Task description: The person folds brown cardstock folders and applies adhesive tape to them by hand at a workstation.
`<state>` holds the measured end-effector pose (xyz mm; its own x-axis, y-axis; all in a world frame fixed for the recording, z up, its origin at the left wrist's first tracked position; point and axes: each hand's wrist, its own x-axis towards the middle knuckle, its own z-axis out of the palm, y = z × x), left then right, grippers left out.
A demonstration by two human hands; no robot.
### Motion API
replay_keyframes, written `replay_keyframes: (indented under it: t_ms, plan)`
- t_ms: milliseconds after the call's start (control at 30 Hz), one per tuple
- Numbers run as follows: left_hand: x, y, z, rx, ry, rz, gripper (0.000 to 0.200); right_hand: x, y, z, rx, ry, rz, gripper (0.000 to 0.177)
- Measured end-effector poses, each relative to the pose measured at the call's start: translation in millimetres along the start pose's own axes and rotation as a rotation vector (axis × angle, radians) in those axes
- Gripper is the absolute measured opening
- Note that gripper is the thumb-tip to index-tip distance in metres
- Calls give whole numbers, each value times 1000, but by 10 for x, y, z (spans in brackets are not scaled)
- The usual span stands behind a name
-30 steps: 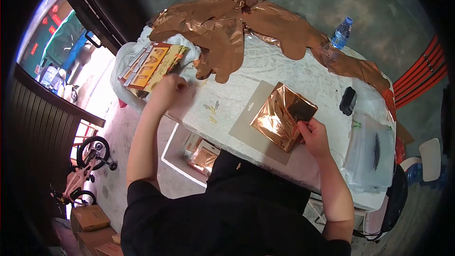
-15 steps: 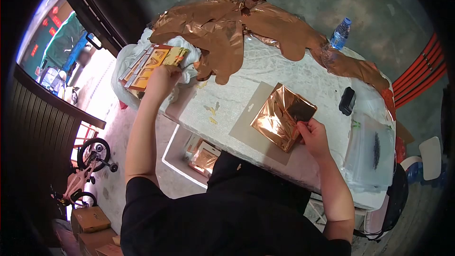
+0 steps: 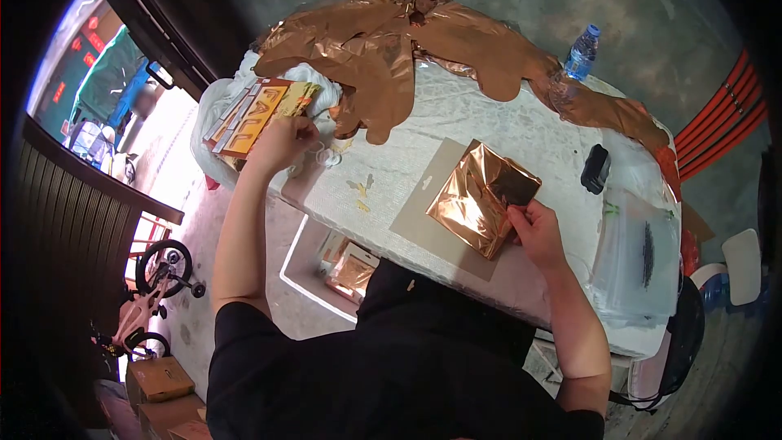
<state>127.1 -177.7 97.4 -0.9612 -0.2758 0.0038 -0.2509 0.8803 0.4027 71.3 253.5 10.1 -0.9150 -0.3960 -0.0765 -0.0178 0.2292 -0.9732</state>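
Observation:
My left hand (image 3: 283,143) is at the lower right edge of a stack of printed cards (image 3: 259,118) in orange, yellow and brown, with large letters that seem to read "FALL". Its fingers are curled together; what they hold, if anything, is too small to make out. Pale loops (image 3: 329,158) lie close to the fingertips, and a white bundle (image 3: 213,118) lies under the cards. My right hand (image 3: 535,232) pinches the right edge of a folded sheet of shiny copper-coloured foil (image 3: 472,200). That foil rests on a grey card (image 3: 411,208) with a hanger slot.
Crumpled copper foil (image 3: 375,57) covers the table's far edge. A water bottle (image 3: 582,53), a black object (image 3: 596,169) and clear plastic bags (image 3: 635,265) are on the right side. Below the table's left front stands a white box (image 3: 301,265) holding foil packs.
My left hand has shifted slightly down from the card stack, showing more of the lettering and the pale loops. My right hand keeps its pinch on the foil. The view has shifted slightly.

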Motion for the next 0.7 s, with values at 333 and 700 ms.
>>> replay_keyframes:
  t_ms: [333,700]
  plan:
    - [-177,-45,367,-2,-16,50,26,-10,-2,-3,-13,5,-23,14]
    - [-139,-242,97,-680,51,7,10,-7,22,3,34,5,-42,14]
